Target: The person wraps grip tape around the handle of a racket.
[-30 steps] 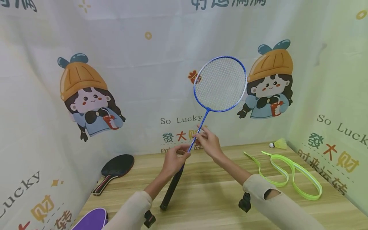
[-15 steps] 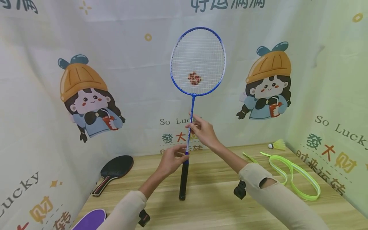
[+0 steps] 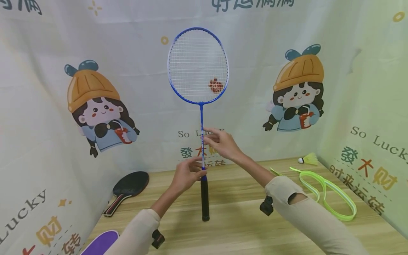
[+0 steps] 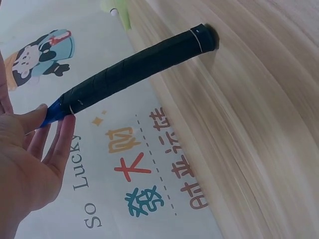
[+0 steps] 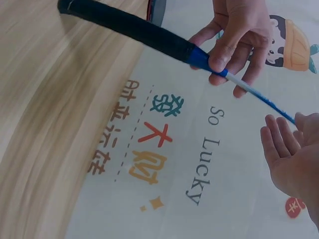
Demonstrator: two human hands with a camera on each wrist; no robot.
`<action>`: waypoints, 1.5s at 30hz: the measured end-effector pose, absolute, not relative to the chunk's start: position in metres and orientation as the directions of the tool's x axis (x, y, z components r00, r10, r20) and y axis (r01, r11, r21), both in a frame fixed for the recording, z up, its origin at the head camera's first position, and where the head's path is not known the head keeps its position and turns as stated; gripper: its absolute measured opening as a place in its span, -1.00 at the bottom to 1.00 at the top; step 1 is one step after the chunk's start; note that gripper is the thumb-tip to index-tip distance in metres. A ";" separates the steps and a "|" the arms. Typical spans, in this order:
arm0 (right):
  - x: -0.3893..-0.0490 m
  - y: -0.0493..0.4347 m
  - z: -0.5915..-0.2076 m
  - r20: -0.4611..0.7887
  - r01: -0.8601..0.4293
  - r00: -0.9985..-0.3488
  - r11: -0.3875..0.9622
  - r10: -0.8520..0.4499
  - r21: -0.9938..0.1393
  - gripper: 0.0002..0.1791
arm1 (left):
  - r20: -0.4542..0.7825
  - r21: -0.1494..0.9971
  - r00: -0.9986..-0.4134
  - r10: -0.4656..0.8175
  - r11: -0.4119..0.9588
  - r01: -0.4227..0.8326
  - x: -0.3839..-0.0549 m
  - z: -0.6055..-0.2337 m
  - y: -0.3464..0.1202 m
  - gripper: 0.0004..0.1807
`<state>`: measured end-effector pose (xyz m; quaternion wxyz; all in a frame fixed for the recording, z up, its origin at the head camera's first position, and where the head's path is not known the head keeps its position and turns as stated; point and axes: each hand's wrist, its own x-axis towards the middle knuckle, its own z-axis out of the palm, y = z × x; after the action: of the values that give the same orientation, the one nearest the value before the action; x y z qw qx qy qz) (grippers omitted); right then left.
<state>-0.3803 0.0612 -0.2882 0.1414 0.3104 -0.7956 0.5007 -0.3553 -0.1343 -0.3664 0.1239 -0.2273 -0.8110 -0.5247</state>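
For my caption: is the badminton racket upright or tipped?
Upright: the racket is held nearly vertical, strung head on top, black grip below.

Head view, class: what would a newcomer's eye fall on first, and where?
Probably the blue badminton racket, held nearly upright in the middle, the left hand just above its black grip, the right hand higher up. Next, two orange-hatted cartoon figures on the cloth backdrop, one each side of the racket, then the yellow-green strap on the table at right.
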 end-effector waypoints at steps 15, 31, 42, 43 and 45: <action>-0.390 0.128 -0.317 0.524 -0.634 -0.773 0.443 -0.357 -0.634 -0.61 | 0.429 0.845 -0.888 0.166 0.273 0.460 -0.365 -0.370 -0.148 -0.26; -0.413 0.210 -0.359 0.470 -0.526 -0.841 0.608 -0.269 -0.594 -0.66 | 0.442 0.857 -0.889 0.119 0.238 0.458 -0.366 -0.373 -0.158 -0.17; -0.423 0.254 -0.407 0.476 -0.482 -0.853 0.671 -0.212 -0.564 -0.67 | 0.444 0.863 -0.887 0.124 0.207 0.461 -0.366 -0.378 -0.155 -0.12; -0.424 0.258 -0.411 0.480 -0.477 -0.854 0.674 -0.203 -0.564 -0.67 | 0.447 0.862 -0.886 0.127 0.202 0.464 -0.366 -0.377 -0.154 -0.11; -0.425 0.267 -0.419 0.474 -0.462 -0.860 0.683 -0.188 -0.566 -0.66 | 0.449 0.862 -0.885 0.128 0.198 0.466 -0.366 -0.377 -0.152 -0.12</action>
<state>-0.4250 0.2671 -0.4185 0.1929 0.1812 -0.8969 0.3544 -0.3664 -0.1523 -0.3767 0.1404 -0.1950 -0.7610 -0.6027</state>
